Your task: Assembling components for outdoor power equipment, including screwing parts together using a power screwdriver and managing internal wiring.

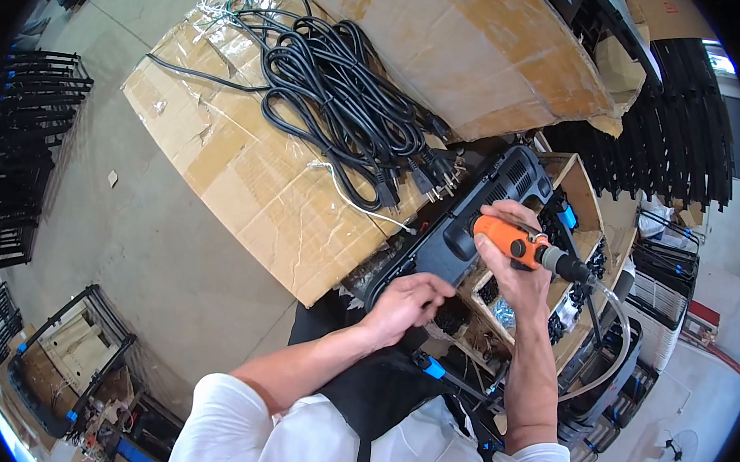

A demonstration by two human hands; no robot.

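My right hand [524, 282] is wrapped round an orange air screwdriver [498, 236], whose front end is over a long black plastic housing [451, 250]. A clear hose [624, 338] curves down from the tool's dark rear fitting. At the near edge of the housing is my left hand [407, 308], its fingers curled together and the tips slightly blurred. Whatever they may pinch is too small to make out. The screwdriver's bit is hidden.
Black power cords [329, 89] lie coiled on a cardboard sheet [242, 195] to the left, plugs toward the housing. A wooden compartment box [593, 215] with small parts stands right. A big carton [488, 54] is beyond. Black frames [674, 125] are stacked far right.
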